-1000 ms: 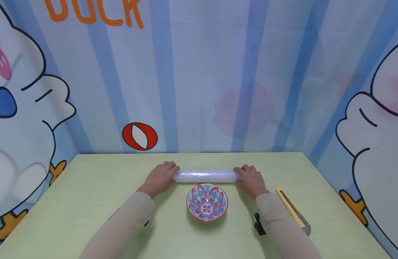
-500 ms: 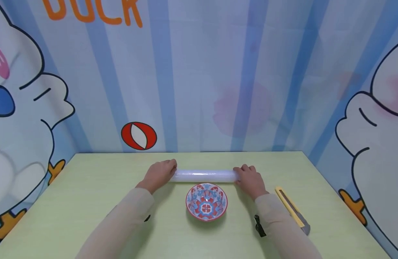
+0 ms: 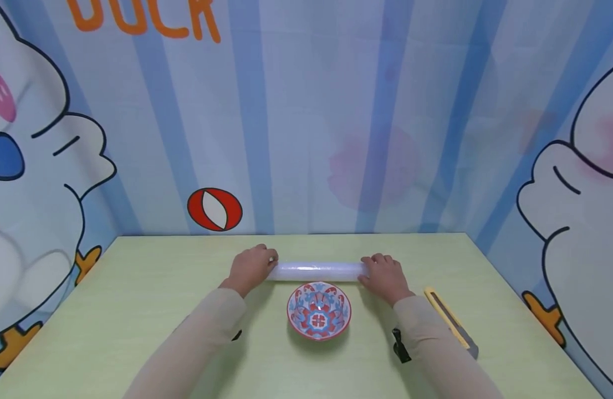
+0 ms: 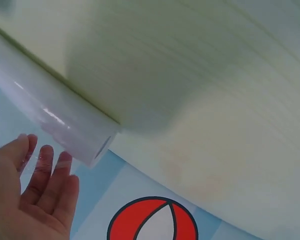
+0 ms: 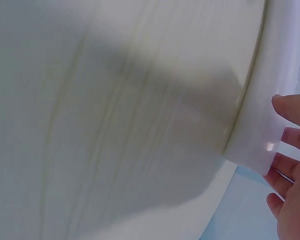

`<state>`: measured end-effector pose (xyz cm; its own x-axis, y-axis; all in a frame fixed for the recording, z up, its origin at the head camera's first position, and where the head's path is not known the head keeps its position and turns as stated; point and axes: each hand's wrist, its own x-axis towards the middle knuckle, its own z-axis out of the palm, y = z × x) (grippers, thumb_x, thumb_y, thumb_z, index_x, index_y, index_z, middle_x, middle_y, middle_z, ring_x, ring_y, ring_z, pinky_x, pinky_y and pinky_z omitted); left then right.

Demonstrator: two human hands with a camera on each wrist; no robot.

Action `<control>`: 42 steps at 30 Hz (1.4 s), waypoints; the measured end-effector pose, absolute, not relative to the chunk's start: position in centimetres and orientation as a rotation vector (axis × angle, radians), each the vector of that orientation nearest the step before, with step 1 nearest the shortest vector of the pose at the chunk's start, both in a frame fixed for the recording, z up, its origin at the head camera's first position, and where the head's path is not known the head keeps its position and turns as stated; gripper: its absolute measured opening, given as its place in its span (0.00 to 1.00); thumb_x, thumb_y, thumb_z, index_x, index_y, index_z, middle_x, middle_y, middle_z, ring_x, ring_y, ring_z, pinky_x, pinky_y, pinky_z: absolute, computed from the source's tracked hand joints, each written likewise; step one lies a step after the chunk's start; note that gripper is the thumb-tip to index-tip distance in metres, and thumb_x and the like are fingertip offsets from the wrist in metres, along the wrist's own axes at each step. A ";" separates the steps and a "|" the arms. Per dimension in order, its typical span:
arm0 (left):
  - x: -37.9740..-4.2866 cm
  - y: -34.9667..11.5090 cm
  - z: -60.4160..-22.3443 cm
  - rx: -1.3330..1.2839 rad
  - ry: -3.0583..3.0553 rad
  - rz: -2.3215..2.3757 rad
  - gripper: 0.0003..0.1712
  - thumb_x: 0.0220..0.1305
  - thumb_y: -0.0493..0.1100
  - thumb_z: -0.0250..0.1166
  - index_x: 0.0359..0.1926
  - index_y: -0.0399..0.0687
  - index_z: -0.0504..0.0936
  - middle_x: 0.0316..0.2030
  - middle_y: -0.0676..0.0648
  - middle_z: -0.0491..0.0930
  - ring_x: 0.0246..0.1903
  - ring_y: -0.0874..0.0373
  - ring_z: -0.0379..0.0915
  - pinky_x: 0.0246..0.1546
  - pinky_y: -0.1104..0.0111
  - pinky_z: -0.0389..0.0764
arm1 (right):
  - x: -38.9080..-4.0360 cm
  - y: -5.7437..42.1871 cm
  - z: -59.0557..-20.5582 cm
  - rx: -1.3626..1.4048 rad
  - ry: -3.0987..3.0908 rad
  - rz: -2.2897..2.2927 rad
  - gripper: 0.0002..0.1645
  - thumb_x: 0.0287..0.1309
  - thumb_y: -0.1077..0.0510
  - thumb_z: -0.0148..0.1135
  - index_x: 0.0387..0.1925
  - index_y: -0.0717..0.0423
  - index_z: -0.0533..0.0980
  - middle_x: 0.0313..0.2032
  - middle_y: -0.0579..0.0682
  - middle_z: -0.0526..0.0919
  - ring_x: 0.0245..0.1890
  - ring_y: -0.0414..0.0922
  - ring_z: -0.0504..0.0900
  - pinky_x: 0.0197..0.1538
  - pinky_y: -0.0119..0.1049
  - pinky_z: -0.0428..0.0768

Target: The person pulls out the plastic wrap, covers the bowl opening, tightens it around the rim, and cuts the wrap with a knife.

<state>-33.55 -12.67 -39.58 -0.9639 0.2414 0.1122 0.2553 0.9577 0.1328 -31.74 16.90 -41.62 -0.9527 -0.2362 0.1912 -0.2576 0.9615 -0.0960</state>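
Note:
A roll of cling film (image 3: 316, 271) lies crosswise on the table, its clear wrap shiny. At its left end my left hand (image 3: 252, 268) pinches a thin loose bit of film between thumb and fingers; in the left wrist view a transparent film edge (image 4: 39, 162) shows at those fingertips, beside the roll's hollow end (image 4: 103, 148). My right hand (image 3: 384, 277) holds the other end, thumb on the near side and fingers round the far side, as the right wrist view shows. Just in front of the roll stands a bowl (image 3: 318, 311) patterned in red, blue and white.
A yellow and grey cutter (image 3: 451, 321) lies at the right, partly behind the right sleeve (image 3: 426, 332). The pale table (image 3: 162, 266) ends at a striped cartoon backdrop (image 3: 306, 138), which closes off the back and both sides.
My left hand has come off its grip over the roll's left end, shifted left, then back right, and now pinches film behind the roll. The right hand, roll and bowl stay nearly in place.

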 end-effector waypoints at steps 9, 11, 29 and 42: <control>-34.0 -12.4 -39.9 -0.315 -2.942 -0.447 0.10 0.62 0.44 0.60 0.43 0.49 0.82 0.36 0.47 0.80 0.35 0.55 0.73 0.44 0.61 0.79 | -32.1 15.6 -40.8 0.496 -2.921 0.199 0.23 0.57 0.51 0.59 0.53 0.58 0.73 0.52 0.60 0.73 0.55 0.58 0.69 0.54 0.54 0.71; -34.0 -12.3 -39.9 -0.308 -2.927 -0.488 0.10 0.62 0.44 0.60 0.42 0.48 0.82 0.36 0.46 0.80 0.35 0.55 0.73 0.44 0.62 0.79 | -32.2 15.3 -40.6 0.509 -2.930 0.221 0.22 0.56 0.52 0.60 0.51 0.58 0.74 0.52 0.59 0.74 0.54 0.58 0.70 0.53 0.54 0.72; -33.5 -12.6 -40.2 -0.288 -2.892 -0.549 0.08 0.64 0.44 0.57 0.41 0.49 0.80 0.34 0.48 0.78 0.34 0.56 0.70 0.42 0.62 0.78 | -34.2 12.7 -40.5 0.376 -2.952 0.598 0.05 0.58 0.61 0.56 0.33 0.55 0.78 0.33 0.50 0.80 0.34 0.45 0.77 0.42 0.41 0.77; -33.4 -12.9 -40.0 -0.377 -2.856 -0.467 0.08 0.63 0.44 0.59 0.41 0.47 0.80 0.33 0.48 0.79 0.32 0.57 0.73 0.39 0.65 0.79 | -34.3 15.7 -39.9 0.495 -2.982 0.313 0.05 0.58 0.60 0.57 0.34 0.54 0.79 0.33 0.49 0.81 0.36 0.46 0.78 0.43 0.42 0.78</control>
<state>-33.43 -12.91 -40.01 -0.9422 0.2145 0.2575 0.2853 0.9165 0.2804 -34.25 15.69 -39.89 -0.9419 -0.3082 0.1338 -0.3292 0.9260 -0.1850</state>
